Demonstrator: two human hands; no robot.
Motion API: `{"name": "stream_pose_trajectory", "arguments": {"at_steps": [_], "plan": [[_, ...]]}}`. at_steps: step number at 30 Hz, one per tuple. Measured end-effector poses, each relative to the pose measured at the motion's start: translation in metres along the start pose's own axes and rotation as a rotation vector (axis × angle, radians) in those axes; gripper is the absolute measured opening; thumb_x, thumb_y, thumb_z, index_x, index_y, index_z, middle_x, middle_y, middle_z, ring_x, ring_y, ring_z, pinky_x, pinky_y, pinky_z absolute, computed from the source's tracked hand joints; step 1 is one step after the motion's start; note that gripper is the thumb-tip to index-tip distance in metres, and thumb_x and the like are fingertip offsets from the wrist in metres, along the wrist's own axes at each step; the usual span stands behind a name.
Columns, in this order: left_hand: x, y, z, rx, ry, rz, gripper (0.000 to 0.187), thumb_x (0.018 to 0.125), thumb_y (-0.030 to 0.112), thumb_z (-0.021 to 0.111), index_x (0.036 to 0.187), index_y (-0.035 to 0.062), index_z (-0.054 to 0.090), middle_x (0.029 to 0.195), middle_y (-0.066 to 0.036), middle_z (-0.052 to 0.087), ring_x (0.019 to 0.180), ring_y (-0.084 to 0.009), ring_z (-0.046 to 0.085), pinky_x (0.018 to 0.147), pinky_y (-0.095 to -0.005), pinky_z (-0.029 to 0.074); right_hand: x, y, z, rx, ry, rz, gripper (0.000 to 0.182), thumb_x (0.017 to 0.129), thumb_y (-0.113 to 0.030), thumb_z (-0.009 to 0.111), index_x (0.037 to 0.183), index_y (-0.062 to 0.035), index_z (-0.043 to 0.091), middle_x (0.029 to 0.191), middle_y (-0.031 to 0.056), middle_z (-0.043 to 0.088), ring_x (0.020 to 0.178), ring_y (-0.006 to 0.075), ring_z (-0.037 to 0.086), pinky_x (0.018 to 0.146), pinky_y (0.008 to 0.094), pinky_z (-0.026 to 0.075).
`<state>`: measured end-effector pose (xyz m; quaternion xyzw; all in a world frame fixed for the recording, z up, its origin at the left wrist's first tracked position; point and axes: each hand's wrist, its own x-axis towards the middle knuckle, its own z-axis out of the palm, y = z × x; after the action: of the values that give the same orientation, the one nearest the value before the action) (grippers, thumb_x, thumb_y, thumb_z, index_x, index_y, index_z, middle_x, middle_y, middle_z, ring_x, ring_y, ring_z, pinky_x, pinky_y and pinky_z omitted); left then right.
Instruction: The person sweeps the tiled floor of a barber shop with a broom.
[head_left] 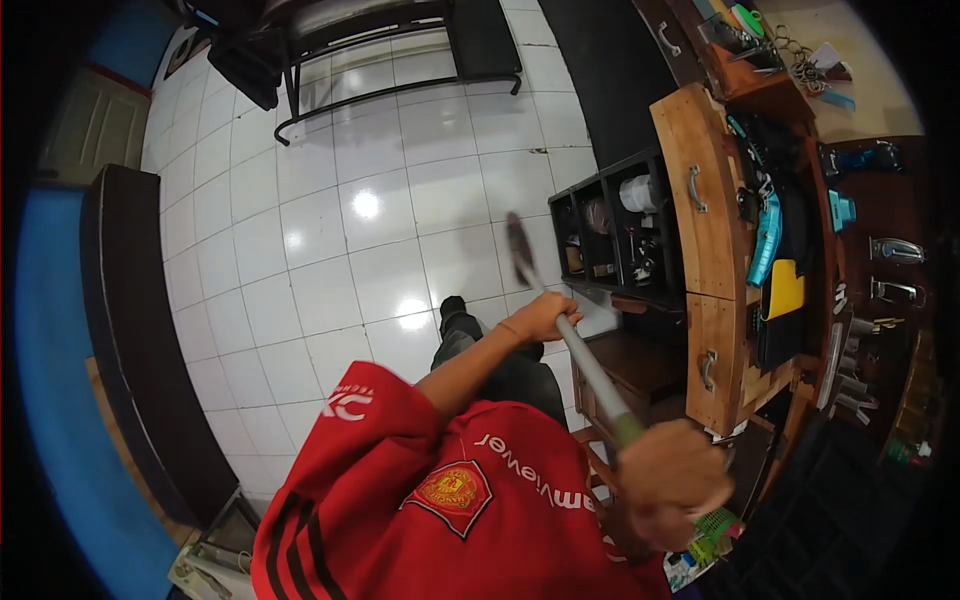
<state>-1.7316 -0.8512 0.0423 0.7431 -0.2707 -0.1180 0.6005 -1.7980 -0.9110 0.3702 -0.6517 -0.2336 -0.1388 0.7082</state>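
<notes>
On the white tiled floor, a person in a red shirt works a long-handled tool with two hands. Left hand closed round the grey shaft, nearer the tool's head; a thin band on that wrist. Right hand closed near the upper end of the shaft, just past a greenish section; fingers blurred, exact grip hard to read. Tool slants across the view from the right hand to a dark, reddish head, smeared by blur, close to the black shelf unit. Contact between head and tiles: cannot tell.

Shelf unit holds a white container and small items in its compartments. Beside it, a wooden cabinet, metal pulls on the drawer fronts; a turquoise object and a yellow piece lie among its contents. Across the floor, a black metal-framed seat. Opposite the cabinet, a long dark brown unit near a blue wall. One dark-covered foot shows below the left forearm.
</notes>
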Motion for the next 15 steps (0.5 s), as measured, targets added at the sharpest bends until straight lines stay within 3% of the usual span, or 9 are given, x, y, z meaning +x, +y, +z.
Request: {"name": "stream_pose_trajectory", "arguments": {"at_steps": [5,7,8,9,10,12,14,15], "plan": [[-0.04,0.012,-0.022,0.116,0.033,-0.07,0.028,0.078,0.018,0.058,0.057,0.0039,0.046,0.054,-0.016,0.047,0.055,-0.037,0.049,0.054,-0.0438,0.04,-0.002,-0.004,-0.032,0.313,0.055,0.125,0.036,0.079,-0.011,0.045,0.046,-0.0111,0.029,0.035,0.0016,0.04,0.028,0.0087,0.038,0.029,0.0223,0.036],[-0.034,0.027,-0.019,0.053,0.118,-0.014,0.027,0.078,0.019,0.058,0.057,0.0048,0.048,0.054,-0.015,0.049,0.054,-0.0358,0.049,0.055,-0.0436,0.041,-0.004,-0.029,-0.033,0.024,0.2,0.062,0.031,0.078,-0.012,0.046,0.051,-0.0106,0.032,0.037,0.002,0.041,0.029,0.009,0.04,0.03,0.0222,0.038],[-0.026,0.037,-0.011,0.017,0.131,0.053,0.029,0.079,0.021,0.058,0.057,0.0048,0.048,0.053,-0.015,0.049,0.054,-0.0349,0.05,0.056,-0.0441,0.041,0.002,-0.038,-0.048,0.258,0.006,0.003,0.024,0.078,-0.012,0.048,0.056,-0.0106,0.036,0.039,0.0014,0.043,0.031,0.0097,0.042,0.032,0.0228,0.04],[-0.015,0.066,-0.015,0.003,0.196,0.113,0.034,0.081,0.023,0.057,0.056,0.0045,0.046,0.052,-0.015,0.047,0.053,-0.035,0.049,0.056,-0.0438,0.041,0.01,-0.068,-0.04,0.061,0.107,0.024,0.026,0.078,-0.012,0.05,0.056,-0.0114,0.036,0.041,0.0004,0.045,0.031,0.0101,0.043,0.035,0.023,0.042],[-0.008,0.079,-0.012,0.028,0.185,0.131,0.036,0.082,0.025,0.057,0.055,0.0044,0.045,0.051,-0.015,0.045,0.053,-0.0353,0.049,0.055,-0.0437,0.041,0.022,-0.076,-0.039,0.194,0.051,0.011,0.03,0.079,-0.013,0.052,0.052,-0.011,0.037,0.041,-0.0011,0.045,0.031,0.0097,0.043,0.035,0.0229,0.042],[0.005,0.085,-0.012,-0.032,0.185,0.132,0.036,0.082,0.024,0.056,0.055,0.0039,0.046,0.052,-0.016,0.046,0.055,-0.0363,0.049,0.056,-0.0442,0.041,0.039,-0.084,-0.003,0.003,-0.002,-0.009,0.023,0.082,-0.015,0.048,0.064,-0.0015,0.044,0.044,0.0033,0.04,0.034,0.011,0.038,0.033,0.0261,0.033],[0.01,0.063,-0.01,-0.065,0.006,0.085,0.035,0.083,0.024,0.054,0.056,0.0032,0.045,0.053,-0.017,0.047,0.057,-0.0373,0.051,0.057,-0.0449,0.041,0.04,-0.06,0.01,-0.079,-0.22,0.026,0.022,0.086,-0.017,0.045,0.069,-0.0023,0.043,0.044,0.003,0.038,0.033,0.0115,0.036,0.033,0.0255,0.033],[0.008,0.045,-0.012,-0.032,-0.074,0.092,0.031,0.082,0.023,0.053,0.059,0.003,0.049,0.055,-0.017,0.049,0.059,-0.038,0.052,0.058,-0.0442,0.043,0.026,-0.035,-0.006,-0.171,-0.336,0.023,0.036,0.081,-0.014,0.052,0.048,-0.0105,0.039,0.04,-0.0018,0.044,0.032,0.0092,0.044,0.034,0.0229,0.041]]}}
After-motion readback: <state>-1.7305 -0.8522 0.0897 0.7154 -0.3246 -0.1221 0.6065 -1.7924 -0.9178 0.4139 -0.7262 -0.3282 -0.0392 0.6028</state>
